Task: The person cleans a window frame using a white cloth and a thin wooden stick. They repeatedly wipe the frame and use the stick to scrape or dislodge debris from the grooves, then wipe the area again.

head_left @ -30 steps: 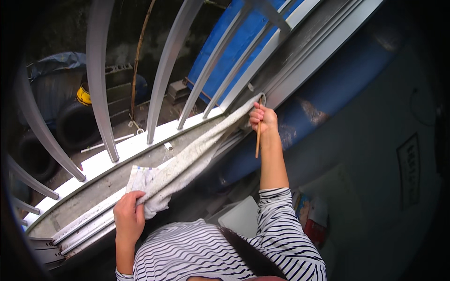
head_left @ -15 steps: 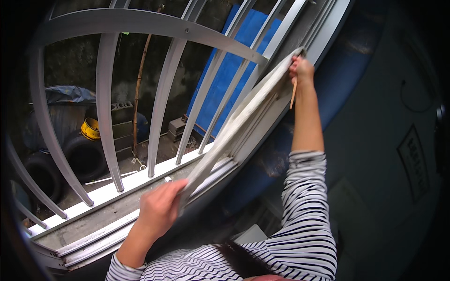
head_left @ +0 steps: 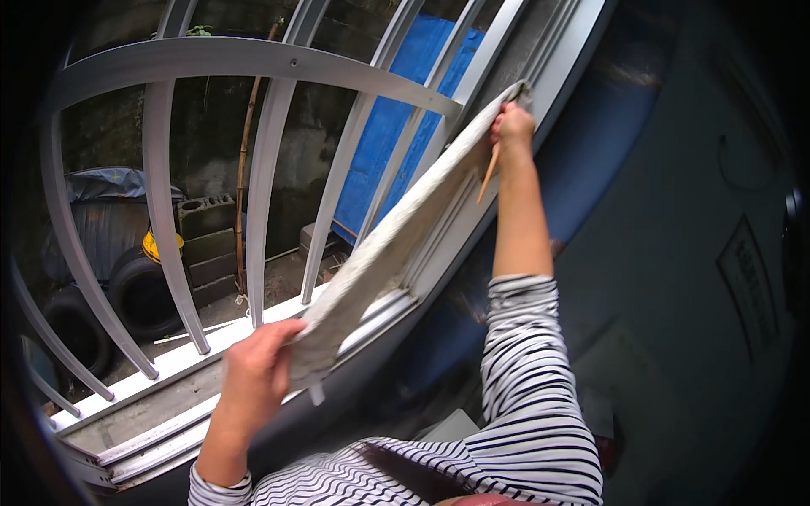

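Observation:
A whitish-grey cloth [head_left: 403, 218] is stretched slantwise between my two hands, in front of the window's barred grille. My left hand [head_left: 257, 364] grips its lower left corner, fingers closed, with a small pale tag hanging from the edge close by. Up at the far right, my right hand [head_left: 513, 128] is closed around the other end. A thin light-brown wooden stick [head_left: 488, 174] pokes down from that same fist; its upper part is hidden by the fingers. The cloth hangs over part of the window track [head_left: 392, 312].
Metal grille bars [head_left: 270, 177] curve outward beyond the sill [head_left: 135, 401]. Outside are tires [head_left: 148, 291], a yellow round object [head_left: 160, 245], concrete blocks [head_left: 209, 232], a bamboo pole [head_left: 246, 181] and a blue panel [head_left: 375, 143]. A dark blue curtain-like surface [head_left: 599, 143] lies right of the frame.
Both hands and the cloth have shifted slightly left in the picture. The cloth has turned to show more of its face, and its lower edge hangs further down. Both grips stay closed.

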Tool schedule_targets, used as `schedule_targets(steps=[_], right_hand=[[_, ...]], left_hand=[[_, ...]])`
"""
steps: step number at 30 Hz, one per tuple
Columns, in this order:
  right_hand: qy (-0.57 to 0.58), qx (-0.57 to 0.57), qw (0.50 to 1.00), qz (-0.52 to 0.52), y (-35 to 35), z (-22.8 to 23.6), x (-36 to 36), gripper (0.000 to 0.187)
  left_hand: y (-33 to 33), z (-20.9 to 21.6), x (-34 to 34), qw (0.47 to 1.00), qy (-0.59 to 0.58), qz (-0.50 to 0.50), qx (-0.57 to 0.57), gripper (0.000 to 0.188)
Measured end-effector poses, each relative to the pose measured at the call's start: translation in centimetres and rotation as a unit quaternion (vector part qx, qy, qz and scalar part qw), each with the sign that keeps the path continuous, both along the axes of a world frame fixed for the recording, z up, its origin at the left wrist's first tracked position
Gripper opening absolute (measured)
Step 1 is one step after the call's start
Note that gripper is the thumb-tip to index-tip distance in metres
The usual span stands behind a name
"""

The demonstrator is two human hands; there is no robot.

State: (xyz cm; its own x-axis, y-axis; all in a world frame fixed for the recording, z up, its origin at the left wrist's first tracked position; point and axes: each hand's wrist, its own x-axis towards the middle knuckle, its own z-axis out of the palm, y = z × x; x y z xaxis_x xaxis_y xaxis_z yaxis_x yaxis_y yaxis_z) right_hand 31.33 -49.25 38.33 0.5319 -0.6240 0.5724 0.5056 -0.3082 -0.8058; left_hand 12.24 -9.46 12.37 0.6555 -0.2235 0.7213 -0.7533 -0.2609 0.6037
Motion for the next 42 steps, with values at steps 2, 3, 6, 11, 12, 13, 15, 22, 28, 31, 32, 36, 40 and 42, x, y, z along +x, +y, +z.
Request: schedule_targets(steps=[2,3,6,11,12,13,15,22,28,31,32,36,40,42], right_hand=[[0.027,-0.008,0.999,0.016,0.0,-4.9,-1.7,0.031],[0.049,0.0,0.999,0.021,-0.9,-7.2,-2.9,0.031],[0.115,0.035,0.993,0.022,-0.1,-13.8,-4.6,0.029],[0.2,0.084,0.976,0.017,0.3,-22.8,-7.1,0.029],[0.237,0.085,0.967,0.024,0.6,-24.1,-7.3,0.028],[0.255,0.104,0.961,0.021,0.8,-25.5,-7.7,0.027],[0.295,0.141,0.944,0.033,2.2,-26.9,-8.2,0.024],[0.435,0.308,0.84,0.107,0.2,-34.6,-9.7,0.018],[0.282,-0.055,0.955,-0.076,0.3,-35.0,-11.7,0.023],[0.2,-0.192,0.937,-0.212,-1.7,-29.1,-12.5,0.029],[0.176,-0.213,0.94,-0.202,0.2,-26.4,-12.6,0.033],[0.336,-0.383,0.807,-0.298,1.3,-19.8,-14.5,0.046],[0.409,-0.56,0.635,-0.342,0.2,-25.5,-12.8,0.058],[0.442,-0.601,0.602,-0.284,-1.3,-29.8,-13.5,0.058]], left_hand=[[1.9,-1.4,-1.0,1.0,0.03,0.005,0.007,0.034],[2.6,-1.7,-1.8,0.998,0.061,0.005,0.006,0.033],[5.5,-3.3,-3.4,0.994,0.103,0.033,0.02,0.031],[8.1,-5.2,-5.7,0.987,0.135,0.062,0.062,0.029],[8.6,-5.6,-6.1,0.985,0.146,0.066,0.068,0.029],[9.0,-5.9,-6.4,0.982,0.158,0.07,0.074,0.028],[9.8,-6.6,-7.0,0.976,0.178,0.087,0.091,0.028],[11.4,-8.0,-7.2,0.971,0.161,0.143,0.103,0.028],[11.3,-8.9,-7.5,0.967,0.165,0.157,0.114,0.026],[9.9,-9.1,-6.8,0.976,0.155,0.125,0.091,0.027],[9.6,-9.2,-6.6,0.98,0.142,0.117,0.08,0.028],[7.7,-9.1,-5.4,0.987,0.117,0.089,0.071,0.03],[7.7,-9.9,-5.3,0.981,0.117,0.127,0.085,0.029],[8.1,-10.6,-5.4,0.98,0.122,0.134,0.084,0.027]])
